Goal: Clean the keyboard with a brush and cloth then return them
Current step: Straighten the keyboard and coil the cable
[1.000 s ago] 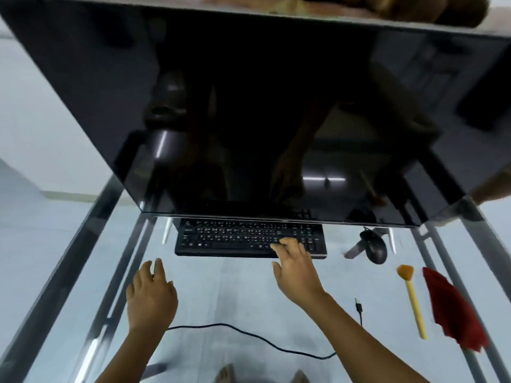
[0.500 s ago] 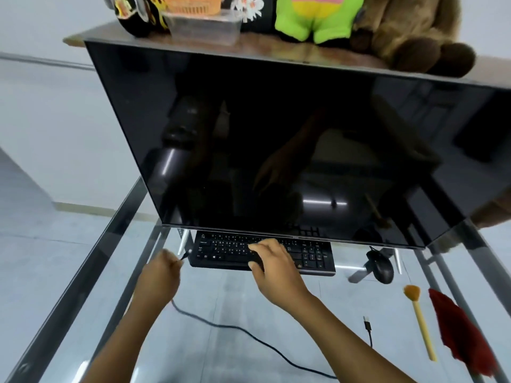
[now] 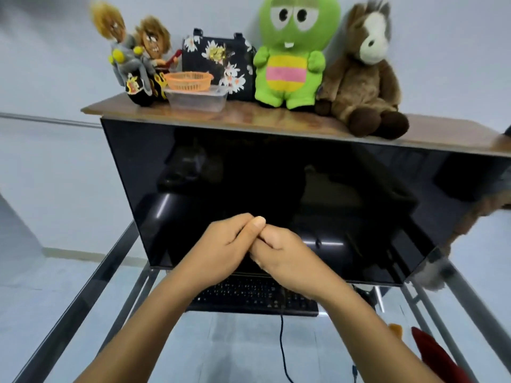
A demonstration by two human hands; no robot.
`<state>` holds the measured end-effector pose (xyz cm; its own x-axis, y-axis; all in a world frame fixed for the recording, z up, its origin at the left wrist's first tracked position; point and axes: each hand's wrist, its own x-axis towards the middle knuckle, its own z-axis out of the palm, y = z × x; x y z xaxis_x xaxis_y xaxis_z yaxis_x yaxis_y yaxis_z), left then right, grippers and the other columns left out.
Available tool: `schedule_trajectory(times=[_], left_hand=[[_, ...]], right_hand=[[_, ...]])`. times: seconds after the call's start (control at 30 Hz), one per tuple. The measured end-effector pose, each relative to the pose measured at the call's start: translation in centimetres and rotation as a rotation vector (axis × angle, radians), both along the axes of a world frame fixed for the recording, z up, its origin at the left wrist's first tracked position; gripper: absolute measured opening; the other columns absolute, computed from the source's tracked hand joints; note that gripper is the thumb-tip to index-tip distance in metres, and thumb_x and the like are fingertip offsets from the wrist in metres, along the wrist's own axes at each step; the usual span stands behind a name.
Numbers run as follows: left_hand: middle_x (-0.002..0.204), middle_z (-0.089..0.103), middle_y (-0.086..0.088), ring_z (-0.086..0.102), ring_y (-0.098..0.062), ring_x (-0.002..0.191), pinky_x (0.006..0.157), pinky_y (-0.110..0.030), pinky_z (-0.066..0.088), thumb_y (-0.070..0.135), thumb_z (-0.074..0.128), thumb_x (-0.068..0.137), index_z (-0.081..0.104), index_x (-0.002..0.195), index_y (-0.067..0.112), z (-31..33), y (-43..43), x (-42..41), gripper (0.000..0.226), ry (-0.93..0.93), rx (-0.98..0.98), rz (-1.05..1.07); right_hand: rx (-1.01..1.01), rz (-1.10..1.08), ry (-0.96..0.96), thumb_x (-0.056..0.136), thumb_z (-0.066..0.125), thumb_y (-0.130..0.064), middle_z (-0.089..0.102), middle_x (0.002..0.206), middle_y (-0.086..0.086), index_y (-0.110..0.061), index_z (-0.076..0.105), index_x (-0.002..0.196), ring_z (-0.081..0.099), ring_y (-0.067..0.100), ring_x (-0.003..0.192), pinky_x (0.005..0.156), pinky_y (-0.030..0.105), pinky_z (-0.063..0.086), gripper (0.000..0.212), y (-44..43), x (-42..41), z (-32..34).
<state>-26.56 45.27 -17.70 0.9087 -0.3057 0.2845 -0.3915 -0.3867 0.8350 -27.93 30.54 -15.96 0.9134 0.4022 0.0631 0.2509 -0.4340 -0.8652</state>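
The black keyboard (image 3: 249, 298) lies on the glass table (image 3: 237, 352) under the monitor's lower edge, partly hidden by my forearms. My left hand (image 3: 221, 244) and my right hand (image 3: 284, 255) are raised above it in front of the screen, pressed together with fingers curled; nothing shows between them. The brush's orange bristle tip (image 3: 396, 329) peeks out past my right forearm, its handle hidden. The red cloth (image 3: 434, 355) lies just right of the brush at the table's right edge. Both hands are well clear of brush and cloth.
A large dark monitor (image 3: 276, 183) fills the middle. A wooden shelf (image 3: 304, 120) above it carries plush toys, a floral bag and an orange basket on a clear tub. The keyboard's black cable (image 3: 282, 341) trails toward me. The mouse (image 3: 365, 295) is mostly hidden.
Both hands left the keyboard and cable, rose and met in front of the screen. The view tilted upward, bringing the shelf and toys into sight.
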Motion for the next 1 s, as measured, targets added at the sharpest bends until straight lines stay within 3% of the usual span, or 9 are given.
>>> schedule_trajectory(times=[0.2,0.3,0.37,0.43,0.53,0.63,0.77,0.83,1.0], left_hand=[[0.054,0.045,0.007,0.043,-0.006,0.051,0.06,-0.023,0.042,0.055,0.04,0.095,0.051,0.062,0.019,4.0,-1.6,-0.9,0.049,0.199,0.073,-0.13],[0.055,0.032,0.003,0.033,-0.013,0.046,0.063,-0.031,0.044,0.041,0.051,0.098,0.049,0.068,0.013,5.6,-2.1,-2.1,0.041,0.507,-0.44,-0.404],[0.056,0.045,-0.001,0.049,-0.016,0.049,0.068,-0.035,0.051,0.033,0.057,0.096,0.058,0.076,0.009,6.4,-2.5,-2.4,0.032,0.644,-0.818,-0.573],[0.082,0.068,-0.011,0.069,-0.027,0.085,0.085,-0.041,0.053,0.029,0.047,0.102,0.066,0.097,0.003,7.8,-3.4,-2.3,0.032,0.689,-1.119,-0.814],[0.098,0.073,-0.01,0.066,-0.024,0.108,0.087,-0.035,0.055,0.024,0.04,0.098,0.07,0.096,0.004,10.4,-5.1,-1.9,0.037,0.495,-1.447,-0.607],[0.089,0.075,-0.006,0.07,-0.02,0.099,0.085,-0.031,0.056,0.023,0.048,0.094,0.068,0.093,0.008,11.9,-6.2,-1.2,0.025,0.041,-1.222,-0.084],[0.074,0.071,0.004,0.068,-0.017,0.071,0.111,-0.025,0.033,0.026,0.054,0.097,0.073,0.089,0.016,7.9,-5.8,0.8,0.023,-0.514,-0.01,0.286],[0.061,0.064,0.009,0.06,-0.012,0.055,0.114,-0.029,0.025,0.028,0.047,0.1,0.065,0.074,0.024,5.9,-5.6,0.4,0.032,-0.461,0.284,0.179],[0.042,0.037,-0.001,0.041,-0.014,0.042,0.077,-0.035,0.053,0.043,0.04,0.1,0.06,0.071,0.008,4.8,-4.7,-3.5,0.05,0.323,-0.291,-0.277]], right_hand=[[0.067,0.043,0.015,0.097,0.056,-0.025,0.051,0.057,-0.016,-0.015,0.068,0.087,0.046,0.001,0.056,0.061,0.022,0.042,0.019,-6.3,-0.3,3.5],[0.192,-0.002,0.005,0.095,0.057,-0.03,0.049,0.06,-0.012,-0.016,0.067,0.086,0.045,0.005,0.058,0.062,0.02,0.041,0.019,-9.4,-0.3,4.1],[0.267,-0.02,-0.009,0.095,0.054,-0.032,0.048,0.063,-0.004,-0.016,0.067,0.087,0.043,0.013,0.061,0.064,0.021,0.043,0.022,-10.7,-0.3,3.8],[0.289,-0.016,0.003,0.097,0.051,-0.03,0.049,0.064,-0.001,-0.015,0.068,0.091,0.046,0.016,0.06,0.068,0.023,0.047,0.023,-11.0,-0.4,3.1],[0.263,0.025,0.065,0.099,0.048,-0.03,0.05,0.066,0.001,-0.015,0.069,0.099,0.048,0.013,0.059,0.075,0.029,0.052,0.025,-11.1,-1.0,1.9],[0.174,0.054,0.082,0.101,0.046,-0.029,0.049,0.067,-0.002,-0.022,0.07,0.102,0.047,0.011,0.061,0.073,0.026,0.051,0.025,-10.9,-1.9,1.5],[0.005,0.056,-0.083,0.1,0.048,-0.033,0.057,0.071,-0.007,-0.031,0.071,0.1,0.053,0.004,0.067,0.066,0.019,0.048,0.024,-10.1,-2.3,3.4],[-0.032,0.037,-0.187,0.099,0.051,-0.029,0.069,0.083,-0.012,-0.025,0.073,0.096,0.06,-0.003,0.074,0.069,0.015,0.045,0.022,-9.7,-1.9,4.9],[0.048,0.012,-0.286,0.094,0.06,-0.024,0.068,0.082,0.0,-0.019,0.07,0.089,0.061,0.006,0.073,0.069,0.02,0.049,0.013,-10.5,-0.2,7.6]])
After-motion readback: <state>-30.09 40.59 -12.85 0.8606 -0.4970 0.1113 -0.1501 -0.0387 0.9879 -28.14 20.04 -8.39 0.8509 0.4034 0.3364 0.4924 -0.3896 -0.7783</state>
